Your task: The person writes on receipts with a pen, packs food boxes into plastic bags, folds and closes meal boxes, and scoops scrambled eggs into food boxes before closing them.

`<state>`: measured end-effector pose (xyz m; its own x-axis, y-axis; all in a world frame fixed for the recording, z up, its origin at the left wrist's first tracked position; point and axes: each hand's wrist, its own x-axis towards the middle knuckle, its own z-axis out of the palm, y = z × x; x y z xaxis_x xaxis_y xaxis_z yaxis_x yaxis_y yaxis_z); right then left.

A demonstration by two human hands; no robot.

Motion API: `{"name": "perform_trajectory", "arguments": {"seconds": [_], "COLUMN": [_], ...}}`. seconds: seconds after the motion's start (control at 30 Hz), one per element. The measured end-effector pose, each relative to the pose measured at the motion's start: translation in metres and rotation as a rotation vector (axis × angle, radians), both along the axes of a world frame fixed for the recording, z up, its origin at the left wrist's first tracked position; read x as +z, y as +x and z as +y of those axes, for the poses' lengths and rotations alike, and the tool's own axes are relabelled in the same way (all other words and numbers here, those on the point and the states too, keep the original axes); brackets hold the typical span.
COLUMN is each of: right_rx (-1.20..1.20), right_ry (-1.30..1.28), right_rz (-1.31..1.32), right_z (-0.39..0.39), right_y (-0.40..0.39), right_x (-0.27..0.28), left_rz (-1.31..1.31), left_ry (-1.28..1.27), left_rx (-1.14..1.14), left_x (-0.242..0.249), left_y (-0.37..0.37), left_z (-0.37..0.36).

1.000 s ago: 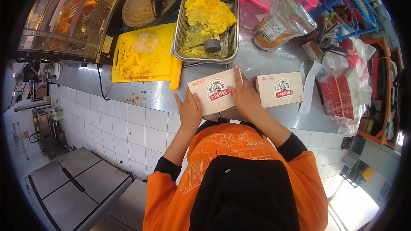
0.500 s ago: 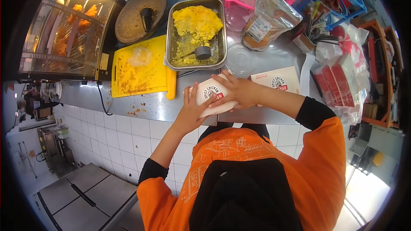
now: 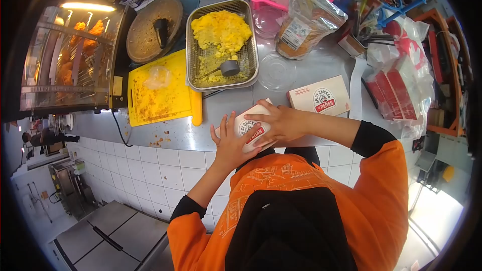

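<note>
My left hand (image 3: 232, 145) and my right hand (image 3: 282, 124) both grip a white cardboard food box (image 3: 244, 126) at the front edge of the metal counter. The lid has a chicken logo and red lettering, partly covered by my fingers. Fingers of both hands lie spread over its top and sides. The underside is hidden. Just right of it, beyond my right forearm, a second printed food box (image 3: 306, 101) lies closed on the counter.
A wire-mesh tray (image 3: 189, 50) holds yellow crumbly food (image 3: 221, 27) and a dark scoop (image 3: 230, 68). Left are a yellow cutting board (image 3: 143, 103), a round chopping block (image 3: 143, 35) and a lit display cabinet (image 3: 70, 90). Behind stand a clear lid (image 3: 277, 72) and a bagged brown product (image 3: 291, 45).
The box under my hands has come slightly nearer my body and tilts a little more. Both hands have moved with it, and my left fingers reach further over its lid. The camera view has shifted slightly.
</note>
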<state>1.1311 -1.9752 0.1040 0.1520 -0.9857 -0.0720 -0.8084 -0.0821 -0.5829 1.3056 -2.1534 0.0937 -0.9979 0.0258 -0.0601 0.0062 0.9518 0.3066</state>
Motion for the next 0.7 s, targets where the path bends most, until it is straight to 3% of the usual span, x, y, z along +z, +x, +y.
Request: {"name": "perform_trajectory", "arguments": {"seconds": [0.23,0.4,0.53,0.7], "right_rx": [-0.013,-0.103,-0.211,-0.491], "right_ry": [-0.105,-0.201,-0.383,-0.453], "right_rz": [0.018,-0.178,0.175,0.154], "right_z": [0.009,0.014,0.033,0.1], "right_y": [0.003,0.01,0.02,-0.019], "right_x": [-0.002,-0.019,-0.012,0.055], "left_rz": [0.017,0.015,0.174,0.085], "left_ry": [-0.05,0.058,-0.055,-0.109], "left_rx": [-0.112,-0.116,-0.147,0.163], "left_x": [0.002,0.001,-0.003,-0.004], "left_y": [-0.003,-0.017,-0.016,-0.022], "left_z": [-0.005,0.001,0.011,0.04]}}
